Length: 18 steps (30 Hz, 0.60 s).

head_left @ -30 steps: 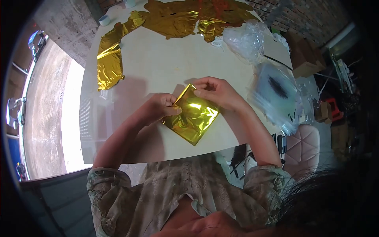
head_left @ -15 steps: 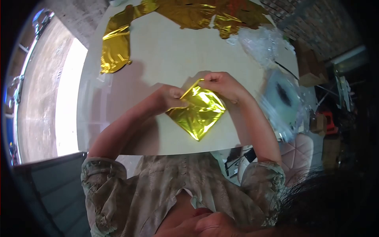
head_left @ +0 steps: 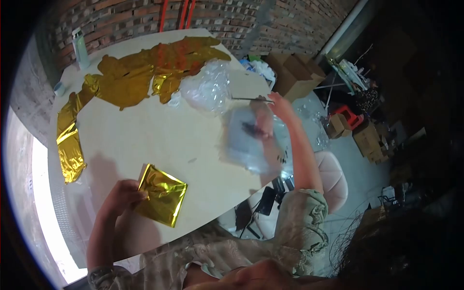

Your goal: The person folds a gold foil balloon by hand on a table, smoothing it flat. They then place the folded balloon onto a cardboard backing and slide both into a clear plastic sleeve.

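A folded square of shiny gold foil (head_left: 163,195) is pinched at its left edge by my left hand (head_left: 126,194), tilted just above the near part of the table. My right hand (head_left: 280,105) is stretched out to the table's right edge, its fingers closed on the right end of a thin dark rod (head_left: 245,99). Beneath that hand and forearm lies a clear plastic bag (head_left: 244,140) with a dark patch. Crumpled clear plastic (head_left: 208,89) touches the rod's left side. Large gold foil pieces (head_left: 126,79) spread over the far and left parts of the table.
The pale table (head_left: 145,130) bears a bottle (head_left: 80,48) and a small cup (head_left: 59,89) at its far left. A brick wall stands behind. Cardboard boxes (head_left: 296,72), a red stool (head_left: 349,117) and a padded seat (head_left: 332,179) are on the right.
The view has turned toward the right. My right hand has let go of the gold foil square and reached out to the rod. My left hand still holds the foil.
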{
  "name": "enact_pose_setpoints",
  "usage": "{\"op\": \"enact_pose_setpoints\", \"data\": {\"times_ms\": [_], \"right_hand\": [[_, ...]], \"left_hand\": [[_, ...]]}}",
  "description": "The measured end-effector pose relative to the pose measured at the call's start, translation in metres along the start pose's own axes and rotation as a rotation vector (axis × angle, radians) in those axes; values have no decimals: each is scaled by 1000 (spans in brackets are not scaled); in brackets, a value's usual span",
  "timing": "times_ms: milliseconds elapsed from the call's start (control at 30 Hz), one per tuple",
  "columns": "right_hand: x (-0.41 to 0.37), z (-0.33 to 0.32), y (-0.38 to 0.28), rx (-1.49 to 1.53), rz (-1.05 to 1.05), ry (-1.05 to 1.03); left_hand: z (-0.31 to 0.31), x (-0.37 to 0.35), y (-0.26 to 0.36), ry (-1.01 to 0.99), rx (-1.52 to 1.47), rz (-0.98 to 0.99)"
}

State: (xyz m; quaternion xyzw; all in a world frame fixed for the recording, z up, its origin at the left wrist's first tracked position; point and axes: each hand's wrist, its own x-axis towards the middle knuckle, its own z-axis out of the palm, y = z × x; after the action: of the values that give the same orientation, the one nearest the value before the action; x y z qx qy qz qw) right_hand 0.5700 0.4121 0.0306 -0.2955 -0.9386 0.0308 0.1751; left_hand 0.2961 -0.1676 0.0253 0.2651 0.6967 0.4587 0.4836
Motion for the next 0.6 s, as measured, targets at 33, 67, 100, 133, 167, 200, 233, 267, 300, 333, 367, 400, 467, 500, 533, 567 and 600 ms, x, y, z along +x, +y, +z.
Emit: {"op": "enact_pose_setpoints", "data": {"times_ms": [33,67,100,133,167,200,233,267,300,333,367,400,467,500,533,567,600], "right_hand": [[12,8,9,-64,-23,-113],[22,10,6,-67,-38,-95],[30,15,0,-218,-114,-145],[38,16,-6,-370,-186,-190],[44,20,-5,-371,-198,-167],[47,26,-5,-330,-238,-133],[48,30,-8,-286,-275,-103],[51,32,-10,-280,-283,-93],[52,34,-11,-272,-285,-173],[52,34,-13,-264,-285,-258],[52,32,-14,-261,-290,-256],[52,29,-15,-318,-351,-225],[50,28,-14,-372,-417,-208],[52,27,-15,-328,-387,-157],[54,25,-16,-284,-356,-103],[51,18,-22,-282,-362,-105],[48,8,-27,-254,-346,-141]], "left_hand": [[0,2,-1,18,7,-29],[0,3,-2,40,11,-57],[1,3,1,58,10,-39],[1,1,5,48,-3,-73],[1,0,8,37,-15,-110],[2,0,9,53,-11,-98],[4,-1,9,72,-14,-105],[5,-1,9,90,-18,-114],[5,-1,9,101,-16,-113],[6,-1,8,113,-14,-128],[5,0,7,124,-14,-141],[4,1,6,128,-18,-143],[4,1,3,126,-51,-118],[7,2,3,129,-57,-122],[8,2,6,144,-32,-133],[9,1,9,159,-5,-144],[10,0,12,164,-11,-145]]}}
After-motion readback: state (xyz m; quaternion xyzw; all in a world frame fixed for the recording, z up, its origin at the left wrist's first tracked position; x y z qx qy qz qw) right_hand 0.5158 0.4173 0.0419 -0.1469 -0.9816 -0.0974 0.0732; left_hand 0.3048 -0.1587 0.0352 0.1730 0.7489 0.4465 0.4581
